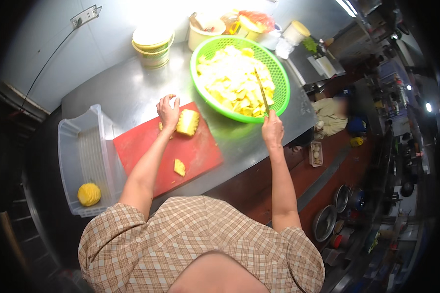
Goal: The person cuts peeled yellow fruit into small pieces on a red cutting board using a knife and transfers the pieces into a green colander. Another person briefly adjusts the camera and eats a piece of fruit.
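Note:
My right hand (273, 128) grips a knife (262, 89), its blade reaching over the near right part of a green plastic colander (284, 84) heaped with cut pineapple pieces (231, 80). On the red cutting board (201, 157) lies a peeled pineapple chunk (187, 122), just right of my left hand (168, 111). The fingers of that hand are bent and partly apart above the board, and nothing shows in them. Some pineapple is partly hidden by the left hand and wrist. A smaller pineapple piece (179, 167) rests nearer to me on the board.
A clear plastic bin (104, 146) with a peeled pineapple (89, 194) stands left of the board. Lidded buckets (154, 55) and a white tub (205, 34) line the back of the metal table (110, 88). At right a person (330, 115) is low by the floor, near a tray of pale round items (316, 154).

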`<state>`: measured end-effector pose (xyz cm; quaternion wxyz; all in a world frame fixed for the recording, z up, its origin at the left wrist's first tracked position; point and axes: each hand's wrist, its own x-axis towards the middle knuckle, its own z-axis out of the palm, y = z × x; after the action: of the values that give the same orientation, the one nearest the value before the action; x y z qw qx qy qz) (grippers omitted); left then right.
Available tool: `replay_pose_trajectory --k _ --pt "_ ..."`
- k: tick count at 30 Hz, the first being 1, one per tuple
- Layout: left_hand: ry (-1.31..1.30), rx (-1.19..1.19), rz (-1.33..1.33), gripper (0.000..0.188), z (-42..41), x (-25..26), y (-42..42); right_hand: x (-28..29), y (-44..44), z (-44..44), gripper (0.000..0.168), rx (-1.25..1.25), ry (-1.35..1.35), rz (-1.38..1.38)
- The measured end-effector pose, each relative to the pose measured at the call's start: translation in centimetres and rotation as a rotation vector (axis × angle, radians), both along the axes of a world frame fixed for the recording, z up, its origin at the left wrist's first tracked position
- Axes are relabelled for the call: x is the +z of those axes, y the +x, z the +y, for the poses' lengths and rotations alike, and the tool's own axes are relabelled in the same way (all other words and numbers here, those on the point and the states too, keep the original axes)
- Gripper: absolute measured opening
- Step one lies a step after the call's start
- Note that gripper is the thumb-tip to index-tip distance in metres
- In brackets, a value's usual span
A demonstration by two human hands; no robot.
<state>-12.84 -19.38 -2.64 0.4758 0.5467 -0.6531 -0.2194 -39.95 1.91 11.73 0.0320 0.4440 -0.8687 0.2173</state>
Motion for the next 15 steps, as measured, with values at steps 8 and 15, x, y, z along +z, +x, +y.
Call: replay_pose_trajectory --k 8,15 --pt "0.077 -0.357 -0.311 0.033 6.7 -3.7 7.0 -6.4 7.5 5.4 0.014 0.349 -0.219 -0.689" --pt "0.049 -0.482 -0.452 0.062 14.1 -1.2 10.2 -12.4 14.2 14.5 0.034 0.272 0.208 -1.38"
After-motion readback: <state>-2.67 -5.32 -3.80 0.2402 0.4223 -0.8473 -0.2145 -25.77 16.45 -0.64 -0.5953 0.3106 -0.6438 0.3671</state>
